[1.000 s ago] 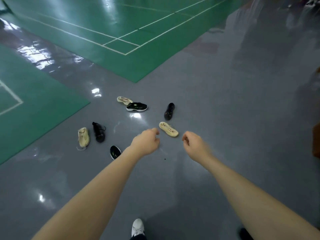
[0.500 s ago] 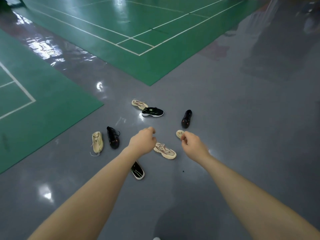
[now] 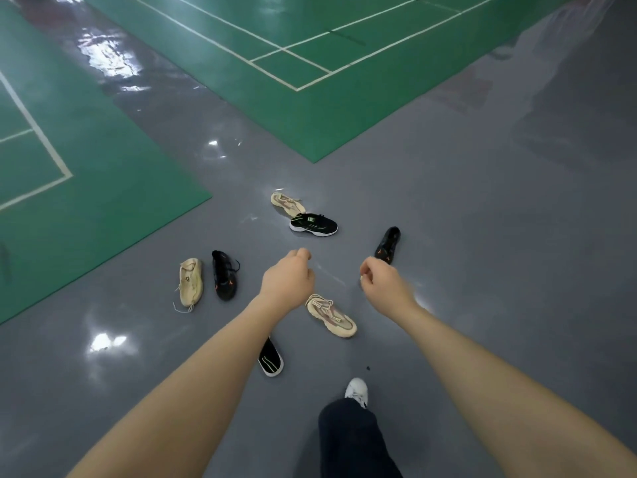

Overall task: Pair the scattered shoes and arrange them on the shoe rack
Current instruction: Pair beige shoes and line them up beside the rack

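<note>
Head view: my left hand (image 3: 287,282) and right hand (image 3: 384,282), loosely curled, empty, above scattered beige lace-up sneaker (image 3: 332,315).

Beige shoes (image 3: 331,315), black shoes (image 3: 313,224), scattered on grey floor (image 3: 482,270)

A glossy grey floor (image 3: 482,236) carries the scattered shoes, with green court mats (image 3: 86,201) laid on it at the left and far side. A beige sneaker (image 3: 286,203) lies touching a black sneaker with white sole (image 3: 313,224). A black shoe (image 3: 388,244) lies to their right. At the left a cream shoe (image 3: 190,282) lies just beside a black shoe with orange marks (image 3: 224,280). Nearer, a beige laced sneaker (image 3: 331,315) and a black sneaker with pale stripes (image 3: 270,360) lie apart.
</note>
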### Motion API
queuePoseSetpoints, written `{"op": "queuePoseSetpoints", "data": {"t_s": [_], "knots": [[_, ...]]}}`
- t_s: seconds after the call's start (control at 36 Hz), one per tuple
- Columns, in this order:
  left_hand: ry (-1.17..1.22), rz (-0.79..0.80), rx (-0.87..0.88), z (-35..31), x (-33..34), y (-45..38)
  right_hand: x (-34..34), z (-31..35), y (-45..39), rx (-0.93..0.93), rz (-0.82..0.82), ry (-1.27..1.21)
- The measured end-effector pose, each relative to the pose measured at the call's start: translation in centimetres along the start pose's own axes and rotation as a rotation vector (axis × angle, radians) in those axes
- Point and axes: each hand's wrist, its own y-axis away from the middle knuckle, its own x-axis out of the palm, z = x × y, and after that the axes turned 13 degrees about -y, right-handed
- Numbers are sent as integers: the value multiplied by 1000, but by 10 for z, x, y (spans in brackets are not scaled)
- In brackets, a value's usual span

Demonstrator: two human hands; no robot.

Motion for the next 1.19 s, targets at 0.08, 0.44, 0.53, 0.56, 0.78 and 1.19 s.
{"op": "queuePoseSetpoints", "data": {"t_s": [0.08,0.44,0.53,0.56,0.78,1.19], "knots": [[66,38,-58,-7,0,-37,-8,-9,-37,8,32,-5],[417,101,-278,-12,36,-178,1,-60,-188,75,154,-22],[424,133,-307,-4,63,-206,25,-79,-215,118,168,-34],[420,146,-317,0,77,-218,38,-90,-227,139,183,-43],[436,242,-341,32,179,-284,123,-166,-283,208,193,-65],[484,466,-400,66,429,-344,300,-350,-326,379,275,-97]]}}
